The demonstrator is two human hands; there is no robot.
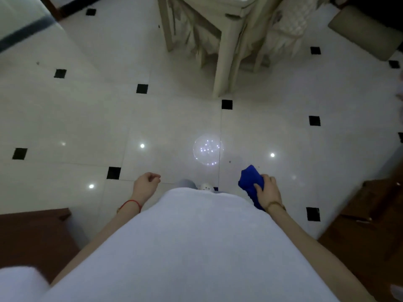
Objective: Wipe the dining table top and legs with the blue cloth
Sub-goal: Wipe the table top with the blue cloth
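Observation:
I look straight down at a glossy white tiled floor. The dining table (236,9) shows only as a cream corner at the top of the head view, with one cream leg (224,62) coming down to the floor and a second leg (166,25) further left. My right hand (267,189) hangs by my side, gripping the bunched blue cloth (250,182). My left hand (146,185) hangs on the other side with its fingers curled in and nothing in it. Both hands are well short of the table leg.
Draped chair covers (281,35) hang beside the table. A padded stool or seat (366,33) stands at the top right. Dark wooden furniture (370,214) lines the right edge, and another dark wooden piece (32,236) sits at the lower left. A glass surface (21,22) is at the top left.

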